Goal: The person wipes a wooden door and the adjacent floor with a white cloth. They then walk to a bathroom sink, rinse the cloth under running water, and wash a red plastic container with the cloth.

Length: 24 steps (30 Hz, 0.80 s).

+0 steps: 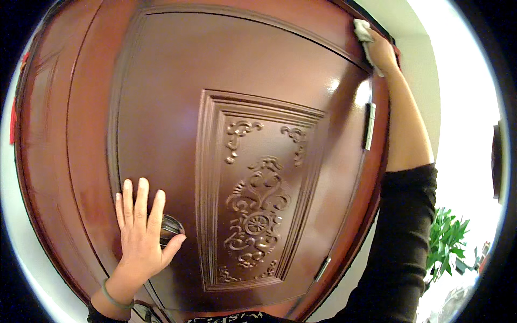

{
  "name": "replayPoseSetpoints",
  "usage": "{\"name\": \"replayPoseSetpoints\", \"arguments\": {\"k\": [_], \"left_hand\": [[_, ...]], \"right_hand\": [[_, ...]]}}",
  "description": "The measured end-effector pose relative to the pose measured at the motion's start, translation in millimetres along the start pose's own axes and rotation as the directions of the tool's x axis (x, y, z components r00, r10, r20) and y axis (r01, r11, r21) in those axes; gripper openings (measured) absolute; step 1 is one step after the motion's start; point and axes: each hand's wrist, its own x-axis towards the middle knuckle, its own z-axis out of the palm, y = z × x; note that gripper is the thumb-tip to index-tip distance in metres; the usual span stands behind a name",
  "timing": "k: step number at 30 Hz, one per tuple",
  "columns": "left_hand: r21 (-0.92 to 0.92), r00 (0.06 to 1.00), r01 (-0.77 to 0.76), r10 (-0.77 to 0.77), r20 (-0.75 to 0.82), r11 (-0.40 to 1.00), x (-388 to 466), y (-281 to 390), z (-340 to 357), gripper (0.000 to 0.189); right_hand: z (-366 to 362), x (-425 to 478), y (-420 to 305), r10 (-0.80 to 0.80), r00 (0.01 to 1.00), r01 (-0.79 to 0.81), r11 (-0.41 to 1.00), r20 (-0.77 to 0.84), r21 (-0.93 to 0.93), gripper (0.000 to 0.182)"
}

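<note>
A brown panelled door with raised scrollwork fills most of the view, set in a reddish door frame. My right hand reaches up to the frame's upper right corner, gripping a white cloth against it. Part of the cloth hangs down beside the fingers. Lower left, my left hand is spread with fingers apart and holds nothing. It lies over or just in front of the door's left edge; whether the palm touches cannot be told. Behind its thumb a dark round door fitting is partly hidden.
Metal hinges line the door's right side, another hinge sitting lower. A pale wall borders the frame. A green leafy plant stands at the lower right, beyond my right sleeve. Red decorations hang at the far left.
</note>
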Motion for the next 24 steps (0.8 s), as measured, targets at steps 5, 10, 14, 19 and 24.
{"name": "replayPoseSetpoints", "arguments": {"k": [5, 10, 14, 19, 24], "left_hand": [[0.001, 1.000, 0.004, -0.004, -0.012, 1.000, -2.2, -0.9, -3.5, 0.079], [-0.055, 1.000, -0.014, 0.014, -0.002, 0.998, -1.9, 0.5, -3.9, 0.079], [-0.059, 1.000, -0.017, 0.017, -0.003, 0.998, -3.3, -3.6, -7.9, 0.079], [-0.121, 0.999, -0.034, 0.032, -0.017, 0.992, -1.9, -6.5, -3.8, 0.079], [-0.226, 0.996, -0.072, 0.059, -0.062, 0.971, -0.2, -8.0, -2.2, 0.073]], "right_hand": [[-33.4, -62.3, -2.1, -0.052, 0.960, -0.005, 0.980, 0.276, 0.200, 0.038], [-58.0, -48.8, 0.6, 0.262, 0.950, -0.294, 0.935, 0.169, 0.198, 0.038], [-27.8, -29.1, 2.3, 0.468, 0.844, -0.411, 0.878, -0.263, 0.245, 0.039], [9.4, -6.6, -95.8, 0.384, 0.918, -0.390, 0.919, -0.099, -0.050, 0.032], [23.5, 34.4, -132.4, 0.165, 0.966, -0.157, 0.986, -0.197, 0.055, 0.038]]}}
